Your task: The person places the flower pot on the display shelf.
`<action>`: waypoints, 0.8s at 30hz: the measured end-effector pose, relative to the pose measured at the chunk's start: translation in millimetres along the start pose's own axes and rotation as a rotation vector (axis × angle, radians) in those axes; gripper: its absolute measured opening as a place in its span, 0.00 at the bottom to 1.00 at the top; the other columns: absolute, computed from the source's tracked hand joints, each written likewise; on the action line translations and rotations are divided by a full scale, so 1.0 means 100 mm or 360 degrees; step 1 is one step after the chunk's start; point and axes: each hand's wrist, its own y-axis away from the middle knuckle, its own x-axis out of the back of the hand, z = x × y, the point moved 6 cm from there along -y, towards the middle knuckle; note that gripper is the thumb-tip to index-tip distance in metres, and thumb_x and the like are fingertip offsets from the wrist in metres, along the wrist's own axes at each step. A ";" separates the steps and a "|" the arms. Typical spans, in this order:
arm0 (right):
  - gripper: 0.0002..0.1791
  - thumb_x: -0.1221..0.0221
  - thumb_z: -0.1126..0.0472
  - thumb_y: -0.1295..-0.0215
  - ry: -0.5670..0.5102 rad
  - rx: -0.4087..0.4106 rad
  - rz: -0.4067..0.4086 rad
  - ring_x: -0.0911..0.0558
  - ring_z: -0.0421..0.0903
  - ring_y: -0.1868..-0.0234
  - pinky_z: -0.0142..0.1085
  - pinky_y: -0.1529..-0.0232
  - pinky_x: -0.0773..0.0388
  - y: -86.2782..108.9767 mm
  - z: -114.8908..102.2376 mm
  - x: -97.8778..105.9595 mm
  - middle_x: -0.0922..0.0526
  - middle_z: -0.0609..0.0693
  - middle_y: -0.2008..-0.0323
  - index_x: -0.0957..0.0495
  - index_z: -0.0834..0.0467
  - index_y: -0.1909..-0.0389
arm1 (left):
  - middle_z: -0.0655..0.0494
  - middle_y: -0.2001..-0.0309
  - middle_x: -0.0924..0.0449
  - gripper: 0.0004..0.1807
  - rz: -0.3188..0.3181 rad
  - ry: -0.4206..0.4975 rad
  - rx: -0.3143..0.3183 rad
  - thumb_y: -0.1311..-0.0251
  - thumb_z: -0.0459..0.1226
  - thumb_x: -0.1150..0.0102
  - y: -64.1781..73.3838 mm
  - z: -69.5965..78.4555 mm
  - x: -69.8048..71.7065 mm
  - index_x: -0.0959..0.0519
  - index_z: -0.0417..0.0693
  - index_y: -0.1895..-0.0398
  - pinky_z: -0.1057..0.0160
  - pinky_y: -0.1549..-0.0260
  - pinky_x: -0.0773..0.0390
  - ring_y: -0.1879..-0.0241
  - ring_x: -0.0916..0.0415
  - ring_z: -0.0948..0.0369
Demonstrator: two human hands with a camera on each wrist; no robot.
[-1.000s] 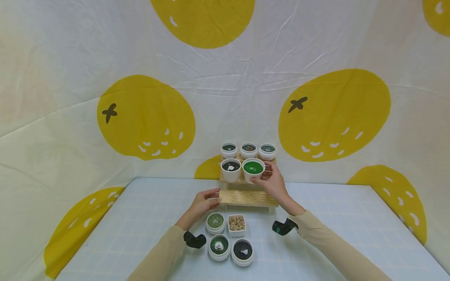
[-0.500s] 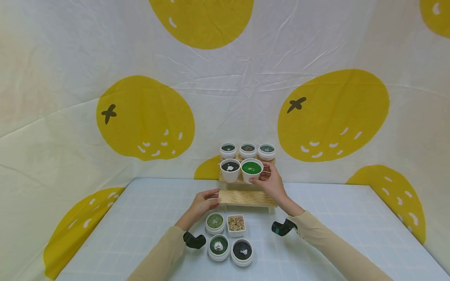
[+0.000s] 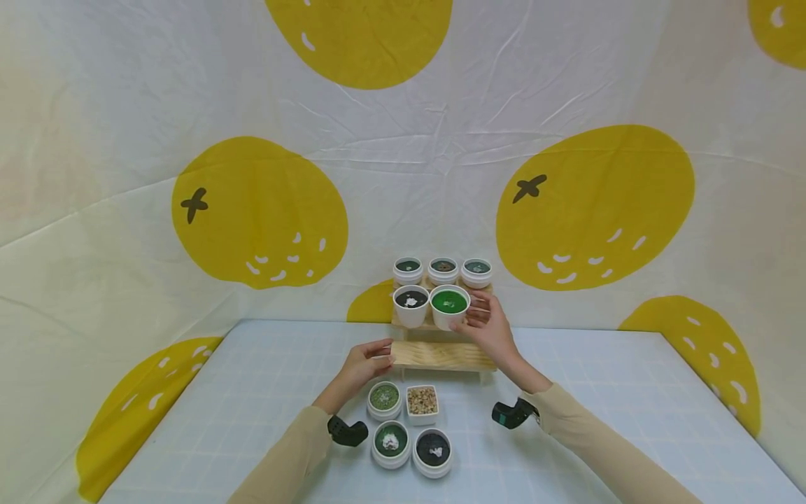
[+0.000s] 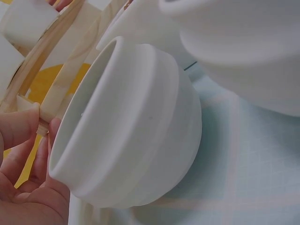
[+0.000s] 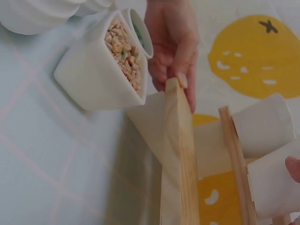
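Note:
A stepped wooden stand [image 3: 443,355] rises at the middle of the table. My left hand [image 3: 362,367] pinches the left end of its lowest board. On the middle step, a white cup with a green filling [image 3: 450,303] stands right of a white cup with a dark filling [image 3: 411,301]. My right hand [image 3: 494,332] is at the green-filled cup's right side, fingers loosely bent at the rim and thumb overlapping its lower right wall. In the right wrist view, one fingertip [image 5: 293,168] shows at a white cup's wall.
Three small white pots [image 3: 443,269] line the top step. In front of the stand are a green-topped pot [image 3: 384,399], a square dish of chopped nuts [image 3: 422,402], a dark green pot [image 3: 390,442] and a black-filled pot [image 3: 432,448]. A fruit-print cloth [image 3: 415,175] hangs behind.
The green-filled cup has shifted slightly left, close beside the dark-filled cup. My right hand has since eased slightly right relative to it. My left hand stays at the board's end.

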 end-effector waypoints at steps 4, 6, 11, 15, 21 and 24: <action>0.43 0.30 0.66 0.49 0.0011 -0.0011 -0.0013 0.27 0.59 0.42 0.49 0.38 0.26 0.01 0.01 0.01 0.31 0.61 0.42 0.42 0.60 0.34 | 0.35 0.45 0.24 0.25 0.0009 0.0012 0.0002 0.39 0.29 0.42 0.01 0.01 0.00 0.29 0.35 0.37 0.58 0.54 0.16 0.59 0.20 0.61; 0.43 0.30 0.66 0.49 0.0019 -0.0011 -0.0013 0.27 0.59 0.42 0.50 0.38 0.26 0.02 0.01 0.01 0.31 0.61 0.42 0.42 0.60 0.34 | 0.35 0.45 0.24 0.25 0.0019 0.0019 0.0007 0.40 0.28 0.42 0.02 0.01 0.00 0.29 0.35 0.37 0.57 0.53 0.16 0.59 0.20 0.61; 0.42 0.31 0.66 0.48 0.0012 -0.0003 -0.0001 0.27 0.60 0.43 0.50 0.38 0.26 0.03 0.02 0.01 0.31 0.62 0.42 0.42 0.61 0.34 | 0.34 0.45 0.24 0.25 0.0026 0.0021 -0.0008 0.39 0.28 0.42 0.01 0.02 0.00 0.29 0.34 0.38 0.54 0.52 0.17 0.59 0.20 0.61; 0.41 0.32 0.68 0.47 -0.0033 -0.0005 -0.0010 0.27 0.61 0.42 0.51 0.37 0.27 0.11 -0.09 0.02 0.31 0.64 0.42 0.42 0.64 0.34 | 0.33 0.46 0.24 0.24 0.0027 0.0019 -0.0009 0.39 0.27 0.43 0.09 0.11 -0.02 0.29 0.32 0.38 0.53 0.51 0.18 0.60 0.20 0.62; 0.41 0.32 0.68 0.47 -0.0058 -0.0017 0.0018 0.26 0.59 0.43 0.49 0.38 0.26 0.12 0.01 0.05 0.31 0.63 0.41 0.42 0.61 0.33 | 0.35 0.46 0.23 0.24 0.0029 0.0025 -0.0010 0.40 0.28 0.42 0.02 0.02 0.00 0.28 0.35 0.38 0.55 0.53 0.17 0.60 0.20 0.62; 0.41 0.31 0.68 0.48 -0.0056 -0.0016 0.0024 0.26 0.58 0.45 0.42 0.42 0.23 0.15 0.04 0.06 0.31 0.63 0.42 0.41 0.61 0.34 | 0.35 0.45 0.23 0.25 0.0018 0.0031 -0.0013 0.40 0.28 0.42 0.02 0.02 -0.01 0.28 0.35 0.38 0.56 0.53 0.16 0.61 0.20 0.62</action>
